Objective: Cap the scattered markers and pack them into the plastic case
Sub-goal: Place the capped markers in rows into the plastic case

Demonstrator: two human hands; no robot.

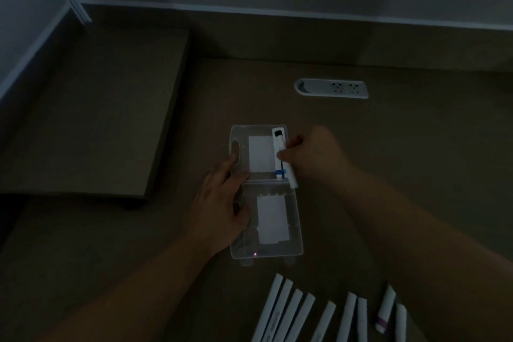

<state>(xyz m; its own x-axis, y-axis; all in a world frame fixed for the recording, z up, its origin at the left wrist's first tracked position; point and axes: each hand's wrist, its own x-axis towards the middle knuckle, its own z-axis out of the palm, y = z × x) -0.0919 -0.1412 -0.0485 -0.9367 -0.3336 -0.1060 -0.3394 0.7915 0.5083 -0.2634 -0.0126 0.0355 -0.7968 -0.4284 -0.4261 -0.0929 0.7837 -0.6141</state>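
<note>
The scene is dim. A clear plastic case (266,251) lies open flat on the brown table, one half far, one half near. My left hand (219,200) rests on the case's left edge with its fingers spread. My right hand (308,155) pinches a white marker with a black cap (279,140) and holds it over the right side of the far half. A blue-capped marker (279,173) lies just under it in that half. Several white markers (291,311) lie in a row on the table near the bottom edge, one with a purple band (384,311).
A raised brown platform (91,119) occupies the table's left side. A recessed white power-socket strip (331,88) sits in the table beyond the case. A white wall ledge (277,12) runs along the back.
</note>
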